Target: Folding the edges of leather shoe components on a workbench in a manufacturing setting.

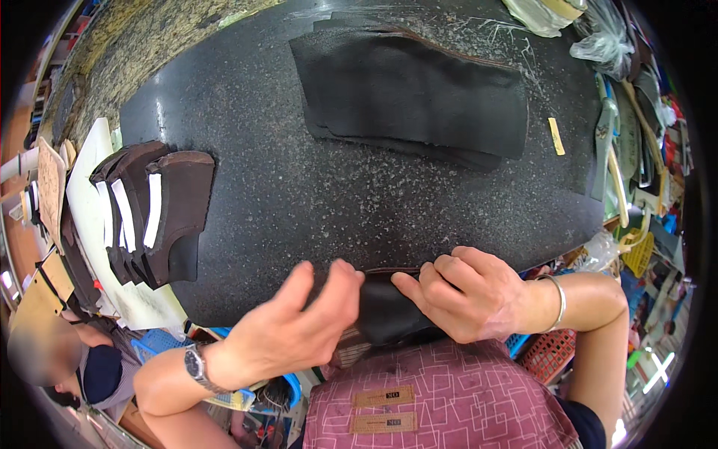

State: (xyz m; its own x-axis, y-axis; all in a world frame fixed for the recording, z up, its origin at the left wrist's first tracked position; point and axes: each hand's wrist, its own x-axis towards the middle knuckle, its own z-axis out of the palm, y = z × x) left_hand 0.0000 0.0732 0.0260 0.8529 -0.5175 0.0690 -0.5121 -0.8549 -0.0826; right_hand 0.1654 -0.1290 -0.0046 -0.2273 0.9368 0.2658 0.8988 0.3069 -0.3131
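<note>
A black leather-like piece (393,305) hangs over the near edge of the dark work surface, close against my body. My right hand (473,295) is closed on its upper edge, with the fingers curled and the thumb lying along it. At the left end of that piece is my left hand (318,318), slightly blurred. Its thumb and forefinger are apart and nothing shows between them. Farther off lies a stack of large black leather-like pieces (419,90). On the left, several dark brown curved pieces (187,191) with white strips overlap each other.
A white sheet (153,303) lies under the brown pieces. A small yellow strip (556,136) rests at the right. Clear plastic bags (604,45) and clutter crowd the right edge. Below the surface are a blue basket (161,343) and a red basket (550,355). Another person (101,370) sits at lower left.
</note>
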